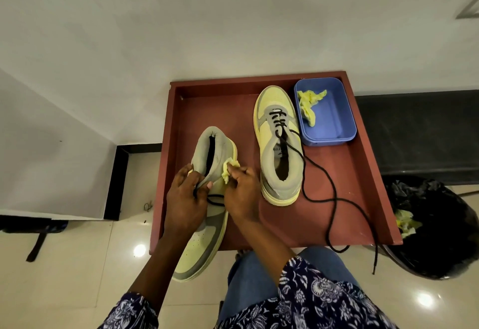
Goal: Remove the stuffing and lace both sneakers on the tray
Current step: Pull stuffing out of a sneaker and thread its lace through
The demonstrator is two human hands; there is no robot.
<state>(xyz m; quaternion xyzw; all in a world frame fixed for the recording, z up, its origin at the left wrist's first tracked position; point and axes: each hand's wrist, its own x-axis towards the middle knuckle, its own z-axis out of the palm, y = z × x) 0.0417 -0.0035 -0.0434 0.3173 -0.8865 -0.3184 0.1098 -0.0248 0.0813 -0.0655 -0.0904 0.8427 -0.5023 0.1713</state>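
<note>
Both hands were on the near sneaker point(207, 207), which hung toe-first over the tray's front edge: left hand point(185, 199) gripped its grey collar, right hand point(241, 194) pinched a crumpled yellow wad of stuffing point(228, 170) at the opening. Second sneaker point(280, 144) sat flat on the reddish-brown tray point(363, 173), black lace point(329, 191) trailing loose, beside a blue plastic tub point(329, 121) holding more yellow paper. Glossy tile floor point(77, 264), white wall.

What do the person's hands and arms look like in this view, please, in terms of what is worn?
Both the left hand and the right hand are bare, with no gloves. The forearms are uncovered; dark blue sleeves with a white floral print begin near the elbows. No rings, watch or bracelets are visible.
</note>
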